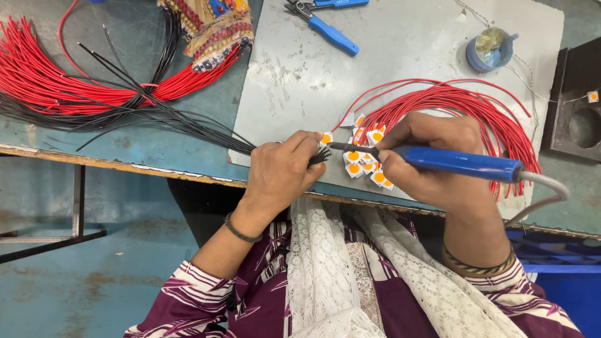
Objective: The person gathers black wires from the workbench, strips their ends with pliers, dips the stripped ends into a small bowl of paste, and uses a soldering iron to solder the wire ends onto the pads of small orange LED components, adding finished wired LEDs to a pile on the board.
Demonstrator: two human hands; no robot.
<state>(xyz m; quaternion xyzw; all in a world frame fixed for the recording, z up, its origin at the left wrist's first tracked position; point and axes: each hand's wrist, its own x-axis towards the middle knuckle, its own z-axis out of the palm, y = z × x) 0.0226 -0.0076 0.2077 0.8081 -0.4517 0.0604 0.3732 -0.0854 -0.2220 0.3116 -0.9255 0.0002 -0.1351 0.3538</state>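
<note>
Right hand (432,156) grips the blue-handled soldering iron (460,163), tip pointing left at black wire ends (319,156) pinched in left hand (285,169).

You have one view only, from the camera on your head, looking steeply down and slightly forward over your lap onto the desk (188,147). It sits close: your forearms enter from the bottom edge, the desk's near edge crosses mid-frame, and the floor shows below left. No second view overlaps it.
</note>
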